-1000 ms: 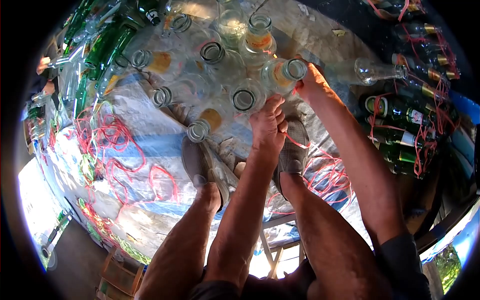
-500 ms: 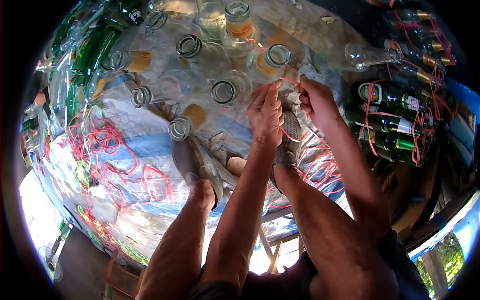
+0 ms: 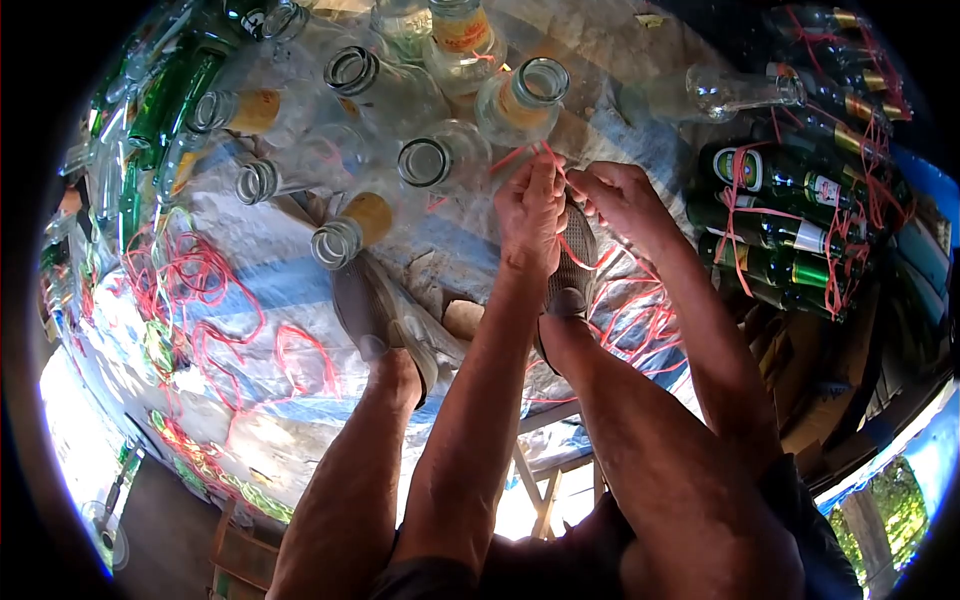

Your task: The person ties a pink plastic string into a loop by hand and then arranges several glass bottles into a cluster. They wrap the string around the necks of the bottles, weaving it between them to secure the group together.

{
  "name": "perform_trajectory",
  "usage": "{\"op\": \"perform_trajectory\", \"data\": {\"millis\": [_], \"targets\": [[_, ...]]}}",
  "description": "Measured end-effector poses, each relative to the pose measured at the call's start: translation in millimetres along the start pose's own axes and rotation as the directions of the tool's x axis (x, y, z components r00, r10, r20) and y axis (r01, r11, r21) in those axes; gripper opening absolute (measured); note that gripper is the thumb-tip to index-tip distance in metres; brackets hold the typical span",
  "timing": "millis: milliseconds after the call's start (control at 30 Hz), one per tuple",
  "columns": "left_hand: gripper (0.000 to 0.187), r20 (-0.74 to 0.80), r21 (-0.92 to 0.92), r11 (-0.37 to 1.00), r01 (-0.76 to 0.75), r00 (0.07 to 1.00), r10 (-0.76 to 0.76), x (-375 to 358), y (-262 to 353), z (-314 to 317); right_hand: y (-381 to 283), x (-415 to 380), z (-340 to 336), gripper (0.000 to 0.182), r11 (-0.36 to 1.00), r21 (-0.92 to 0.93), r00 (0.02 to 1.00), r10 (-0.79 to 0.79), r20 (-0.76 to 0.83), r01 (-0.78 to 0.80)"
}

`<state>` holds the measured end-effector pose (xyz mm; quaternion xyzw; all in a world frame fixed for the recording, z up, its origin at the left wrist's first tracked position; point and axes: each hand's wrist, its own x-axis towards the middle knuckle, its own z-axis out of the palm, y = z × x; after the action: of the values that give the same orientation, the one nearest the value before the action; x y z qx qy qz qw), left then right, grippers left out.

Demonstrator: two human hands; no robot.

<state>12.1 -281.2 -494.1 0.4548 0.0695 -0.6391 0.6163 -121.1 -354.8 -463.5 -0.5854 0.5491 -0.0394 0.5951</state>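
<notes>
Pink plastic string (image 3: 520,156) is pinched in my left hand (image 3: 530,215), with its loose ends sticking up past the fingertips. Close beside it, my right hand (image 3: 622,205) is closed, thumb against forefinger, on the same string near the left fingertips. A length of it trails down below both hands over my shoe. Just beyond my hands stands a clear glass bottle (image 3: 520,100) with an orange label. To its left, another clear bottle (image 3: 440,160) points its open mouth up at me. String also runs near these bottles.
Several more clear bottles (image 3: 350,230) stand to the left. Green bottles (image 3: 165,110) lie at far left, and bottles tied with string (image 3: 785,215) lie at right. Tangled pink string (image 3: 195,280) covers part of the ground sheet. My shoes (image 3: 375,310) rest between.
My right hand has moved left and slightly down, closer to my left hand. The string's ends now stand up above the left fingertips. The whole view has shifted a little.
</notes>
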Motion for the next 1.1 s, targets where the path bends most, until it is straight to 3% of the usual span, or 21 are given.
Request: {"op": "perform_trajectory", "data": {"millis": [100,200,333,367,467,567,700,800,967,1100], "targets": [[0.026,0.007,0.051,0.998,-0.036,0.999,0.036,-1.0,-1.5,-0.7,0.6,12.6,-8.0,0.043,0.994,-0.105,0.997,-0.025,0.068,0.032],[0.026,-0.017,0.099,0.993,-0.059,0.998,0.06,-0.3,-2.5,0.7,4.5,25.2,1.5,0.04,0.95,-0.144,0.945,-0.296,-0.143,0.276],[0.025,-0.023,0.158,0.984,-0.084,0.996,0.089,0.0,-5.8,0.6,-16.2,40.6,3.2,0.034,0.931,0.065,0.933,-0.357,-0.05,0.36],[0.025,-0.001,0.154,0.982,-0.109,0.994,0.11,3.5,-8.2,-1.9,-20.0,43.4,4.2,0.032,0.933,0.103,0.938,-0.345,-0.012,0.345],[0.025,0.012,0.154,0.979,-0.135,0.991,0.135,6.3,-9.9,-4.5,-21.2,58.7,1.0,0.03,0.964,-0.035,0.961,-0.259,0.103,0.263],[0.024,0.003,0.171,0.973,-0.154,0.988,0.156,3.6,-10.9,-5.4,-26.6,60.0,1.9,0.028,0.975,-0.012,0.967,-0.22,0.127,0.223],[0.02,-0.051,0.137,0.979,-0.151,0.986,0.16,-5.5,-6.5,6.0,-32.7,59.8,0.7,0.025,0.963,-0.118,0.967,-0.23,0.111,0.243],[0.017,-0.23,0.001,0.999,-0.041,0.972,0.04,-14.6,7.1,20.2,-33.1,58.1,1.0,0.025,0.964,-0.104,0.967,-0.234,0.103,0.245],[0.021,-0.191,-0.06,0.998,0.015,0.981,-0.027,-15.8,8.3,11.0,-31.9,55.1,1.3,0.023,0.954,-0.132,0.962,-0.257,0.095,0.269],[0.022,-0.146,-0.051,0.994,0.095,0.984,-0.102,-19.2,12.3,14.8,-13.6,63.3,9.9,0.021,0.969,0.102,0.969,-0.232,0.081,0.224]]}}
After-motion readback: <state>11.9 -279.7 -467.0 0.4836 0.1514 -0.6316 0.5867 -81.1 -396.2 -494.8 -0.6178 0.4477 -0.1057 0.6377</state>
